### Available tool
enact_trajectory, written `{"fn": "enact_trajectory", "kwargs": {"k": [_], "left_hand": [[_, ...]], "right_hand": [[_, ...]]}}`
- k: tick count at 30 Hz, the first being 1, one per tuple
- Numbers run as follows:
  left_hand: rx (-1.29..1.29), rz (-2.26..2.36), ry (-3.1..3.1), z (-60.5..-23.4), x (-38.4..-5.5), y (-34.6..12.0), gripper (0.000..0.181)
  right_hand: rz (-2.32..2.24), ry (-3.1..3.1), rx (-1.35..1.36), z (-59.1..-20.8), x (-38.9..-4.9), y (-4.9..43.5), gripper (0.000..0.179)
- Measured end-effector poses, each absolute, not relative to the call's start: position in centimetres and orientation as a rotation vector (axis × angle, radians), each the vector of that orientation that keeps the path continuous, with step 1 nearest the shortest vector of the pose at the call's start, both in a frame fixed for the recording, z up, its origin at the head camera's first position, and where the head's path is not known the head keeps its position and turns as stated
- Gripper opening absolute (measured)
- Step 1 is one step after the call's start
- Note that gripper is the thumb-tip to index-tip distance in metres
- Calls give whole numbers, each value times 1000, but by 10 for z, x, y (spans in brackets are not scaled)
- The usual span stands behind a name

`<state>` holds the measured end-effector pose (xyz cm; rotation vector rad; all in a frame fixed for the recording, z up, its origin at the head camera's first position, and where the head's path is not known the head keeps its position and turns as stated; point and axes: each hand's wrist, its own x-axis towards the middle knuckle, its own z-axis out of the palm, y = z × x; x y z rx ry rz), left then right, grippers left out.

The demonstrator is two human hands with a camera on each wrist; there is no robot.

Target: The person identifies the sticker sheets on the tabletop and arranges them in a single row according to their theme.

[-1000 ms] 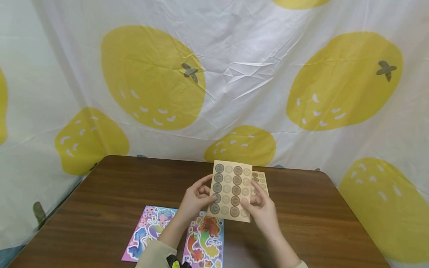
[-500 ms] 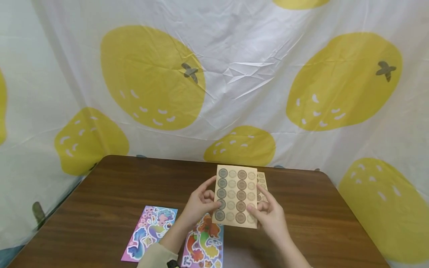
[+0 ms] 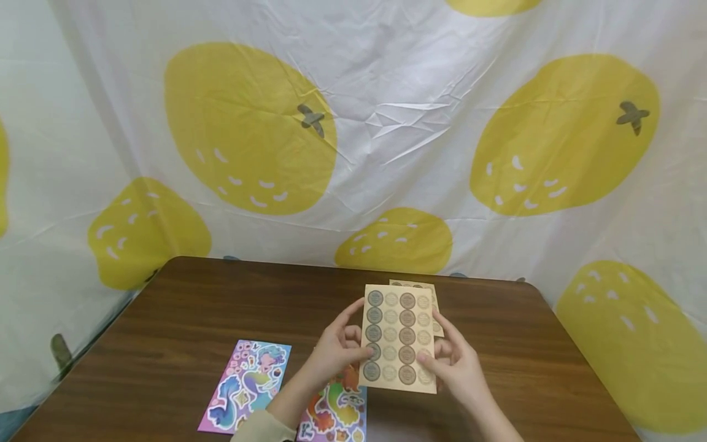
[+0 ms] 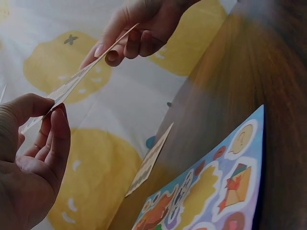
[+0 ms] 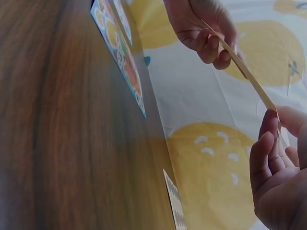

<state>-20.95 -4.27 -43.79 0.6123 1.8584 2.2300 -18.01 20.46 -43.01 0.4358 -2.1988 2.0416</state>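
Note:
A tan sticker sheet [image 3: 399,337] with rows of round grey and brown seals is held up above the table, its printed face toward me. My left hand [image 3: 337,350] pinches its left edge, thumb in front and fingers behind. On the opposite edge my right hand [image 3: 458,362] grips it the same way. Both wrist views show the sheet [image 4: 79,81] nearly edge-on, raised off the tabletop and slightly bent. Behind it on the table lies a second tan sticker sheet [image 3: 436,298], mostly hidden by the held one.
Two colourful mermaid sticker sheets [image 3: 248,387] lie at the near left of the dark wooden table [image 3: 525,356]; my left arm partly covers the right-hand mermaid sheet [image 3: 353,408]. A white curtain [image 3: 397,153] with yellow fruit prints hangs behind the table.
Both hands have carried the held sheet toward me and a little right. More of the second tan sheet's top edge now shows behind it. The mermaid sheets stay put.

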Motion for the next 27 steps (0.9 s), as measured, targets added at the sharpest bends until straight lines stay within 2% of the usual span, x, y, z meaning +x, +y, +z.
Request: {"fn": "enact_trajectory", "kwargs": {"k": [13,22,27], "left_hand": [[600,2235,1788,-444,-199,-32,96],[612,2223,1843,-443,-192,-25,81],[638,2221,1827,-444,-190,-20,81]], "right_hand": [[2004,-2238,468,-432,-168,221,77],[1984,-2258,497,-435,-162,233,74],[1978,-2303,466,-437,-159,240,79]]}}
